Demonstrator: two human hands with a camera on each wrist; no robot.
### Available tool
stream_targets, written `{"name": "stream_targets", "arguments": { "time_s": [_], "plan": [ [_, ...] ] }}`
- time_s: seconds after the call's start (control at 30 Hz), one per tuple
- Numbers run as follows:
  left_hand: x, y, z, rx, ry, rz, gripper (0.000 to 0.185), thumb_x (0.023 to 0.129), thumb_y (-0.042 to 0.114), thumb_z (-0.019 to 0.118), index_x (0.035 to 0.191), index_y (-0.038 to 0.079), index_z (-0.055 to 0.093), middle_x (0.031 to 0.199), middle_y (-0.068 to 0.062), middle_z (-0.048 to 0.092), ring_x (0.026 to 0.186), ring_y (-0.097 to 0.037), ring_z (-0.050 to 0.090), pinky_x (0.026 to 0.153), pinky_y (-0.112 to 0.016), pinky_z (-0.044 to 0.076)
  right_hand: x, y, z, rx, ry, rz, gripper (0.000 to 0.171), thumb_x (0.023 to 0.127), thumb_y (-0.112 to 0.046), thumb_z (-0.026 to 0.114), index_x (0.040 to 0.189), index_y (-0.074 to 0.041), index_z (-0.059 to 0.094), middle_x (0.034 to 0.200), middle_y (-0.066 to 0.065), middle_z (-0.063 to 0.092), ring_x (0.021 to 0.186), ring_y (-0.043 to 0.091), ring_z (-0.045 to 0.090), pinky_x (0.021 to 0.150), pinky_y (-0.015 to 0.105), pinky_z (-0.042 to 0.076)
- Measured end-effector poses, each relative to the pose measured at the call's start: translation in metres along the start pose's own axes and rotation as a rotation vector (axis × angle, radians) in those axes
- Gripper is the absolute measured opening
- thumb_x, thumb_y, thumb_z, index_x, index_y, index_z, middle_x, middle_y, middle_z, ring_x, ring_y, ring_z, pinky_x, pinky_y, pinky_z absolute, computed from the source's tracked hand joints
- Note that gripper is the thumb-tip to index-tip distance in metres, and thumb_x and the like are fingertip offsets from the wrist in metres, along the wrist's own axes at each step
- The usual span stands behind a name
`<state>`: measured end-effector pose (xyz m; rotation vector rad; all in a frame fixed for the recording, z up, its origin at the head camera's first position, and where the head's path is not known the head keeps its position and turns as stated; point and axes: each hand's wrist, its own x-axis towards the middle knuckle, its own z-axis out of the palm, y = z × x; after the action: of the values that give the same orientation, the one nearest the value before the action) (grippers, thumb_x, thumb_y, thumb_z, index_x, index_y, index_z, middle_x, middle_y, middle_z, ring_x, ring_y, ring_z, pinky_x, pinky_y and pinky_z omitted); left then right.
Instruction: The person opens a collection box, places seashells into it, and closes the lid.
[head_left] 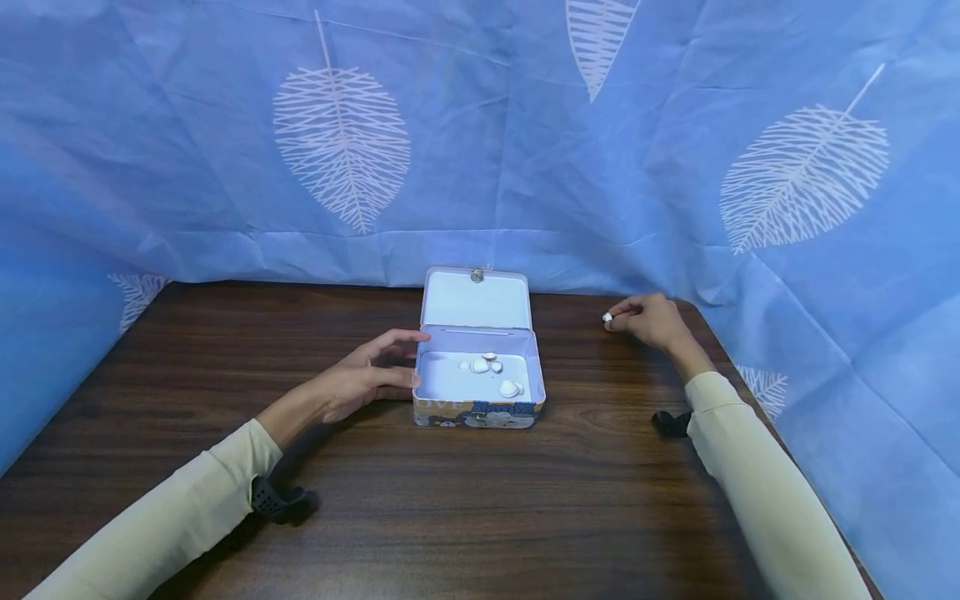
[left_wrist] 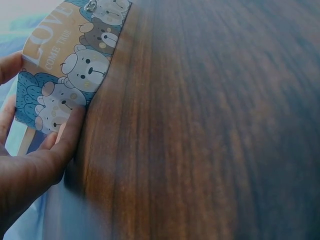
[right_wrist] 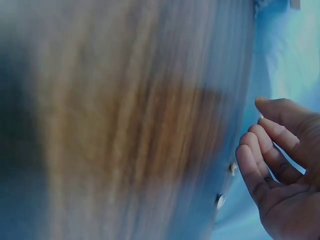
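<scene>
An open tin box [head_left: 478, 410] stands mid-table, its lid [head_left: 476, 300] upright at the back. Several small white shells [head_left: 481, 365] lie on its pale floor. My left hand [head_left: 375, 375] rests against the box's left end, fingers straight, thumb at the front corner. In the left wrist view the thumb [left_wrist: 67, 142] touches the bear-printed front wall [left_wrist: 75, 65]. My right hand [head_left: 647, 319] hovers at the table's back right and pinches a small white shell [head_left: 607, 317] between thumb and fingertips. In the blurred right wrist view, the right hand [right_wrist: 280, 165] has its fingers curled, with a white speck [right_wrist: 260, 116] at the fingertips.
The dark wooden table [head_left: 480, 517] is ringed by a blue leaf-print cloth [head_left: 337, 150] at the back and both sides. Two small pale pieces [right_wrist: 226, 185] lie near the table edge in the right wrist view. Black wrist straps [head_left: 273, 500] sit on both sleeves.
</scene>
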<state>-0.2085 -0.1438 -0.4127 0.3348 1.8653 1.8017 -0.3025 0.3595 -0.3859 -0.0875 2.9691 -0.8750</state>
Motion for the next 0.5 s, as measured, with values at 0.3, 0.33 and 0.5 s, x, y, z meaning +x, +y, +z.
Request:
{"name": "stream_targets", "arguments": {
  "time_s": [0.3, 0.33, 0.5],
  "plan": [
    [-0.001, -0.001, 0.000, -0.002, 0.001, -0.003, 0.073, 0.105, 0.009, 0.074, 0.171, 0.021, 0.044, 0.178, -0.021, 0.027, 0.162, -0.048, 0.041, 0.122, -0.054, 0.057, -0.016, -0.015, 0.011, 0.047, 0.004, -0.035, 0.035, 0.105, -0.032, 0.081, 0.129, -0.006, 0.082, 0.121, 0.017, 0.085, 0.110, 0.035, 0.079, 0.095, 0.049, 0.063],
    [-0.001, -0.001, 0.000, -0.003, 0.002, -0.002, 0.073, 0.105, 0.009, 0.074, 0.171, 0.021, 0.045, 0.178, -0.021, 0.027, 0.162, -0.048, 0.041, 0.122, -0.054, 0.057, -0.018, -0.017, 0.012, 0.049, 0.003, -0.041, 0.035, 0.106, -0.033, 0.081, 0.130, -0.007, 0.082, 0.121, 0.017, 0.085, 0.110, 0.035, 0.080, 0.095, 0.050, 0.063],
    [0.000, 0.000, 0.001, 0.001, 0.009, -0.007, 0.073, 0.105, 0.009, 0.075, 0.170, 0.023, 0.046, 0.178, -0.019, 0.028, 0.162, -0.046, 0.041, 0.122, -0.054, 0.057, -0.026, -0.029, 0.017, 0.073, 0.008, -0.073, 0.035, 0.107, -0.033, 0.080, 0.130, -0.008, 0.082, 0.122, 0.017, 0.084, 0.110, 0.035, 0.080, 0.095, 0.050, 0.064]
  ]
}}
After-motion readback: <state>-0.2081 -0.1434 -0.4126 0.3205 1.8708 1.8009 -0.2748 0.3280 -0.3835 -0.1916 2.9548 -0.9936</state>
